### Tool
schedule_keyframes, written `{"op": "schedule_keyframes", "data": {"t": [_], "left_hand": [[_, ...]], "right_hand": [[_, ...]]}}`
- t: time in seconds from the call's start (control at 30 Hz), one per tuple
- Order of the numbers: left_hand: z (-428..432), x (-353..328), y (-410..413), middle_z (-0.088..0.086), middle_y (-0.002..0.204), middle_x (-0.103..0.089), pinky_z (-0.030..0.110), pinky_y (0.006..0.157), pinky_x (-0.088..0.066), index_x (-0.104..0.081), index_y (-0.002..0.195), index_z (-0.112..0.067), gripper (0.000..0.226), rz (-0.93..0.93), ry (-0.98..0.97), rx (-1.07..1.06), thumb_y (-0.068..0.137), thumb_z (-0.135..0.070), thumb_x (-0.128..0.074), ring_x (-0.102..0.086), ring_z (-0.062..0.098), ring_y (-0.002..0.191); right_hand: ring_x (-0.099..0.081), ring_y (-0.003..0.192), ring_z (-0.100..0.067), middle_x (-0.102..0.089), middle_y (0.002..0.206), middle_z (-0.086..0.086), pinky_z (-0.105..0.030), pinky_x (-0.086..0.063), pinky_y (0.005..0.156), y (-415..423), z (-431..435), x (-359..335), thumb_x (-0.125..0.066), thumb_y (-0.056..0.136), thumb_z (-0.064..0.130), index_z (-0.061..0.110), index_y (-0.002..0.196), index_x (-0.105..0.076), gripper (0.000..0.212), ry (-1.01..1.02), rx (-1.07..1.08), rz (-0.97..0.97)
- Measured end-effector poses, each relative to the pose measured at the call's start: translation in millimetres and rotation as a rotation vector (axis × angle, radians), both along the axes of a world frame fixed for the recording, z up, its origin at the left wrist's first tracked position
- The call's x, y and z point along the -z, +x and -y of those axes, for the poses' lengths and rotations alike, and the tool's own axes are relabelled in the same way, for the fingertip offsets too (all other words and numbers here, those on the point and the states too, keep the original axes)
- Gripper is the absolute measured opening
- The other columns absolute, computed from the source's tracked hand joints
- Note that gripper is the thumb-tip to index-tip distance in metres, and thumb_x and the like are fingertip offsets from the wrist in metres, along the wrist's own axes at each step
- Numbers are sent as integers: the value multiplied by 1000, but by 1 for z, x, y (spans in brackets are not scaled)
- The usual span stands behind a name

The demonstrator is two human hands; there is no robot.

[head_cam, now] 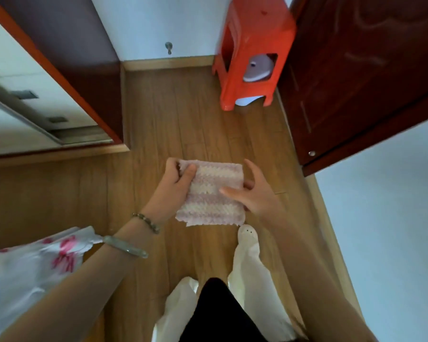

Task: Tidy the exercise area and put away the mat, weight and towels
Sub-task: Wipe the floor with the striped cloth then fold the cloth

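A small folded towel point(211, 193) with pink and cream stripes hangs in the air over the wooden floor, between both hands. My left hand point(175, 183) grips its upper left corner, thumb on top and fingers curled behind. My right hand point(252, 191) pinches its right edge, thumb across the front and fingers behind. No mat or weight is in view.
A red plastic stool point(252, 53) stands ahead by the wall, with a lilac object point(258, 69) under it. A dark red door point(361, 77) stands open on the right, a wardrobe point(67, 70) on the left. A white and pink floral cloth point(35, 265) lies at the lower left.
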State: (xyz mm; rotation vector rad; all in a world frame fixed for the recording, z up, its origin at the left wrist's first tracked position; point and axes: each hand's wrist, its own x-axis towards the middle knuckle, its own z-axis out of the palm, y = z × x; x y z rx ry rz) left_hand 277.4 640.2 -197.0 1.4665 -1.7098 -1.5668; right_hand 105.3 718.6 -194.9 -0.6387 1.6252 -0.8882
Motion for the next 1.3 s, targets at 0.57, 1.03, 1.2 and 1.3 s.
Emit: {"op": "schedule_keyframes", "data": {"t": [0.57,1.03,1.2,1.3], "left_hand": [[-172,-212,51,5,107,-70,33,84,-55,-59,116,-11,43,-181,507,549,81,-34,-65,-68,20,98],[-497,-274,-47,-1,78,-71,22,56,-55,-60,104,-7,15,-152,481,1028,93,-14,-54,-67,10,67],[-649,-276,-52,4,93,-71,28,66,-55,-63,106,-10,22,-115,487,1255,88,-21,-59,-67,17,80],[-739,-280,-45,7,92,-69,26,61,-53,-63,109,-5,25,-95,481,1409,90,-21,-58,-65,18,79]], "right_hand": [[-55,116,-23,-52,128,-1,-49,-49,96,65,-268,-225,-76,64,5,28,134,-38,82,-221,282,57],[-66,98,-30,-63,116,-15,-37,-58,77,83,-648,-282,-66,73,-14,7,124,-49,58,-147,877,87],[-67,97,-29,-64,116,-17,-42,-57,79,128,-809,-284,-66,73,-16,7,123,-50,58,-180,1095,78],[-70,80,-21,-70,98,-12,-30,-56,59,167,-896,-289,-64,73,-18,4,123,-51,57,-235,1220,92]]}}
